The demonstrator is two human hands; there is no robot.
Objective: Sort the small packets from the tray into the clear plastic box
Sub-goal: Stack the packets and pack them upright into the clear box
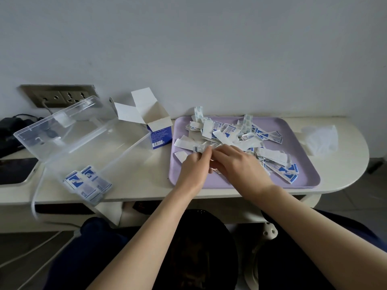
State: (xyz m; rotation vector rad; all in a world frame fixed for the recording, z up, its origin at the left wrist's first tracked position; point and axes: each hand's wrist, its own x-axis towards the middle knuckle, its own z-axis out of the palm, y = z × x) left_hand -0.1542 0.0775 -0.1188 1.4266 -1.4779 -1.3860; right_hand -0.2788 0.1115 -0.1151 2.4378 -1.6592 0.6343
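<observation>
Lying jumbled: slim white-and-blue packets point(229, 130).

Matt lilac plastic tray point(301, 164), paper packets point(230, 132)

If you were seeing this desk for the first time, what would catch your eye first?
The lilac tray on the right, heaped with blue-and-white packets, draws the eye, with the left hand and right hand meeting in the pile. Left of it the clear plastic box lies open, a small stack in its near corner, and an opened blue carton stands between them.
</observation>
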